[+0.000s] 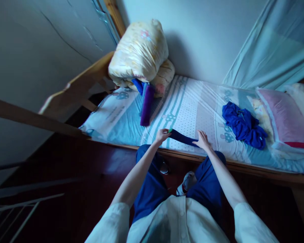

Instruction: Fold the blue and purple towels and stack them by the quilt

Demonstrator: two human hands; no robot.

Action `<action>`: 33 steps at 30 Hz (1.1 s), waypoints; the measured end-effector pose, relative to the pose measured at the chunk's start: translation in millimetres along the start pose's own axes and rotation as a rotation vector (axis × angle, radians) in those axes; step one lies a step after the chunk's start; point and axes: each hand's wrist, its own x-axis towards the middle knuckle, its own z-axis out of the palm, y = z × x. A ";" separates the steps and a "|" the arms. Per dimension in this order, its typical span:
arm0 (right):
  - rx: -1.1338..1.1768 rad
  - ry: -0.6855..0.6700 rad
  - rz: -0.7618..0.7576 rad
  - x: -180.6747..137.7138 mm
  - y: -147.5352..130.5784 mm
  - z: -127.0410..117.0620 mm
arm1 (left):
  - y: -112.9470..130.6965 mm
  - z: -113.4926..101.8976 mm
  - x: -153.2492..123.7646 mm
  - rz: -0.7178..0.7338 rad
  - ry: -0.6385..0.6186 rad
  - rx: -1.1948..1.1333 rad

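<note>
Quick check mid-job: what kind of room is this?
Most likely a bedroom: a wooden-framed bed with a patterned sheet, a pink pillow at its right end and a rolled quilt by the wall. The left hand and right hand touch a dark blue cloth.

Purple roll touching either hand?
No, the purple roll lies farther up the bed; the left hand and right hand are on a dark blue sock.

- The striped sheet is open from the near edge to the wall, between the purple roll and the blue garment heap.
- Left: the folded quilt bundle fills the corner, and the purple roll juts out from under it.
- Right: the heap lies just beside the pink pillow.
- Near edge: a dark blue strip spans from left hand to right hand.
- The wooden rail closes off the bed's left end.
</note>
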 end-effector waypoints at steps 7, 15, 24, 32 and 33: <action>0.341 -0.046 -0.165 39.0 -82.8 -26.0 | 85.6 -8.5 -30.0 0.428 -0.013 -0.028; 0.502 0.100 -0.085 61.4 -155.3 -58.6 | 97.4 -53.9 -34.7 0.597 0.014 -0.417; 0.835 0.131 -0.075 106.4 -287.7 -49.5 | -3.8 -86.9 1.8 0.333 0.226 -0.295; 0.911 0.098 -0.143 147.1 -385.4 -4.0 | -32.6 -132.1 31.7 0.137 0.526 -0.269; 0.893 0.105 -0.147 151.4 -391.8 -0.1 | -34.1 -136.2 35.4 0.129 0.535 -0.279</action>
